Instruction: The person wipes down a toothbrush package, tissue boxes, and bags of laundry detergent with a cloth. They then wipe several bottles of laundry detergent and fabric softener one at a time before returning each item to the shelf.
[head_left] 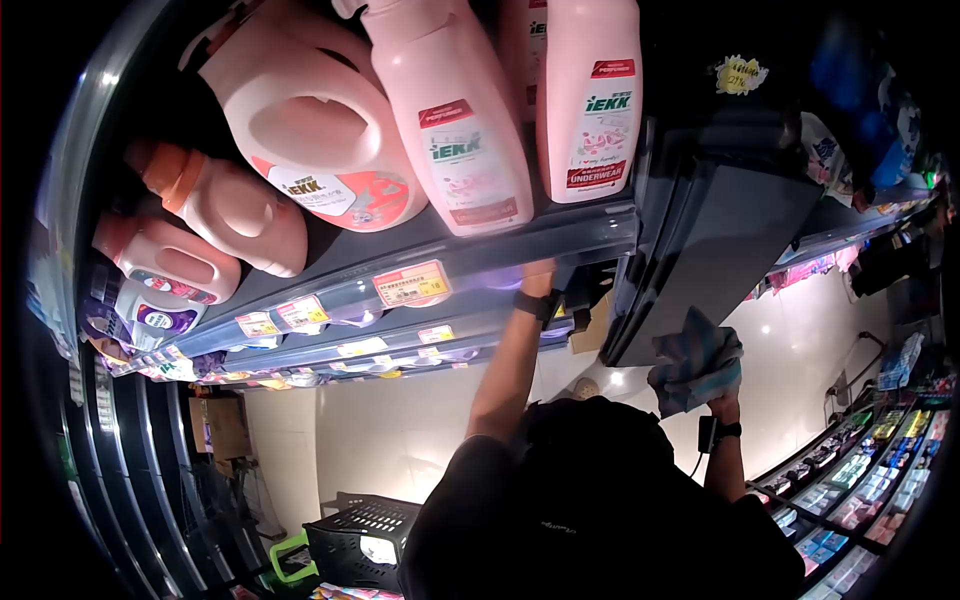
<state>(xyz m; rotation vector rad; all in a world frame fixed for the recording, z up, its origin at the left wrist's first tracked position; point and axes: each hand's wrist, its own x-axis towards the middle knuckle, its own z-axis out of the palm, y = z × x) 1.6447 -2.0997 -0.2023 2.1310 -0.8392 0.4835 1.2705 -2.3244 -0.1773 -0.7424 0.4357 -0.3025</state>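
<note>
My left hand [540, 273] reaches up to the front of the shelf, a black band on its wrist. Its fingers are hidden at the clear price strip [590, 238], so what they touch cannot be made out. My right hand [726, 407], out to the right, is closed on a striped grey-blue cloth [697, 365], which hangs bunched beside a dark shelf panel [715, 250]. Above my left hand stand a pink pump-style bottle [455, 130] and another pink bottle [590, 110]. Farther left is a large pink detergent jug [310, 130].
Smaller pink jugs [235, 215] fill the shelf's left end. Price tags [412, 284] line the shelf edges. A black shopping basket [360, 540] with a green handle is at lower left. Shelves of small packs [860, 470] stand at lower right, past the pale floor [800, 330].
</note>
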